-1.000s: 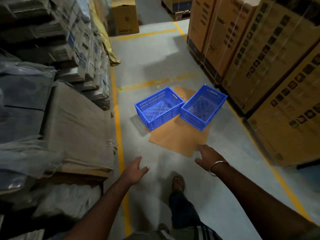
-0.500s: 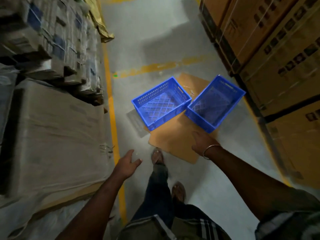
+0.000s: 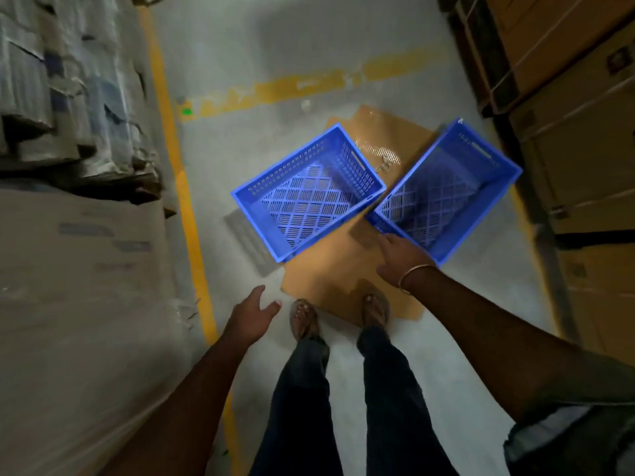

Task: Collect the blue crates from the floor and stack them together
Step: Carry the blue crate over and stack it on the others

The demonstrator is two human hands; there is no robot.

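The grey concrete floor (image 3: 343, 53) fills the aisle ahead of both hands, crossed by yellow painted lines (image 3: 192, 214) that run just outside the left hand. Stacked cardboard boxes (image 3: 584, 139) stand beyond and outside the right hand; wrapped, bundled stacks of goods (image 3: 68, 97) rise outside the left hand. A flattened sheet of brown cardboard (image 3: 330, 266) lies on the floor between and ahead of the hands, and the person's right sandalled foot (image 3: 376, 309) stands on its near edge, the left foot (image 3: 304, 319) just off it.

Two blue crates sit upright and empty, touching at one corner. The left crate (image 3: 309, 192) lies ahead of the left hand, partly on the cardboard. The right crate (image 3: 446, 190) lies directly ahead of the right hand, angled away.

The right hand (image 3: 400, 257), a metal bangle (image 3: 414, 273) on its wrist, is spread open with fingers reaching to the near corner of the right crate; whether they touch the rim cannot be told. The left hand (image 3: 251, 316) hangs open and empty near the left foot, well short of the left crate.
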